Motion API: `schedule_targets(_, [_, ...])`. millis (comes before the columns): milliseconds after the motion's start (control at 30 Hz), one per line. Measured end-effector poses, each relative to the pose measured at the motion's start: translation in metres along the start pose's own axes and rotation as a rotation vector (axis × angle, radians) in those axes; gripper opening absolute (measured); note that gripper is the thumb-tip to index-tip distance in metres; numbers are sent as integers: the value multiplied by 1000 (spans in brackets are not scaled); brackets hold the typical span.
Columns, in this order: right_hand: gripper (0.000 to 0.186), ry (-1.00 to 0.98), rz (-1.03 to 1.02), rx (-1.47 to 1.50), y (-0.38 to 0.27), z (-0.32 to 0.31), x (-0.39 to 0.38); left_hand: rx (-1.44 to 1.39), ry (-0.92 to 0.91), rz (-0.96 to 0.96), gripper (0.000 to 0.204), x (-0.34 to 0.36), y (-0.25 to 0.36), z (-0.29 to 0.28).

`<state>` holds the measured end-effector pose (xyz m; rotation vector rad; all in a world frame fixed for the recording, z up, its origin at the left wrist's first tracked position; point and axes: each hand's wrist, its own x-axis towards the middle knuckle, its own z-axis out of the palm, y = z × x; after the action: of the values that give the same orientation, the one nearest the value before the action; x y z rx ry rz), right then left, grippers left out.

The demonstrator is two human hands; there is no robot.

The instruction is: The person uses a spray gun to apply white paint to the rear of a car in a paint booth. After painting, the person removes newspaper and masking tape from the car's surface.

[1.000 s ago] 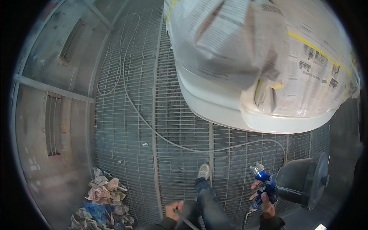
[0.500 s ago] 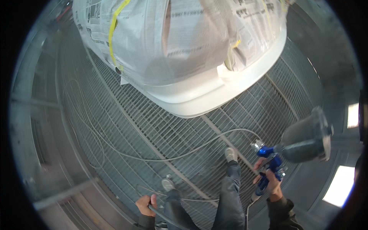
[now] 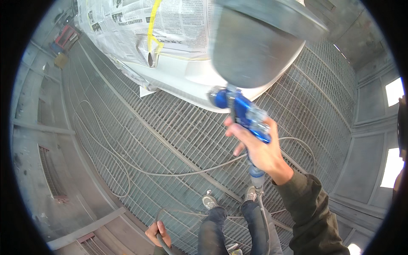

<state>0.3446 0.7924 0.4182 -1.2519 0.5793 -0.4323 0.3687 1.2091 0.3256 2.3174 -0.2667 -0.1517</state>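
Raised in the middle, my right hand (image 3: pixel 255 146) is closed on a blue and silver spray gun (image 3: pixel 244 112), which has a large grey cup (image 3: pixel 255 51) on top and an air hose at its handle. Behind the gun is a white bumper (image 3: pixel 187 80) on a car body masked with newspaper (image 3: pixel 119 25) and yellow tape (image 3: pixel 152 29); the cup hides part of them, and I cannot tell how far the gun is from them. Low at the bottom, my left hand (image 3: pixel 157 233) grips a grey hose (image 3: pixel 165 246).
My feet (image 3: pixel 210 202) stand on a metal grate floor (image 3: pixel 127 136) crossed by loops of hose (image 3: pixel 187 174). Grey panelled walls (image 3: pixel 34 165) with vents and lit panels (image 3: pixel 394 91) are at both sides. Red and brown items (image 3: pixel 61 44) lie at the far left.
My right hand has lifted the spray gun from low right up in front of the bumper. The view has turned, and my left hand stays low with the hose.
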Motion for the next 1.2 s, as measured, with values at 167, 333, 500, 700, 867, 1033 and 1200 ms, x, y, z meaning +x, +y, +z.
schedule_targets(167, [26, 61, -115, -157, -6, 10, 17, -52, -5, 10, 58, -9, 20, 1])
schedule_targets(333, [17, 180, -78, -204, -23, -36, 12, -17, 28, 6, 59, -13, 42, 10])
schedule_targets(500, [13, 354, -172, -257, -42, -105, 17, -41, -81, 58, 59, -20, 41, 24])
schedule_targets(700, [52, 459, -138, -441, -25, -133, 17, -9, -77, 107, 59, -31, 43, 37])
schedule_targets(867, [65, 97, -145, -341, -4, -64, 2, -194, -51, 27, 49, -34, 30, 35])
schedule_targets(1033, [63, -181, -248, -299, 31, -10, 10, -718, -140, -543, 38, -33, 50, 27])
schedule_targets(1200, [66, -156, -98, -279, 36, -39, 21, -749, -55, -663, 36, -34, 59, 38])
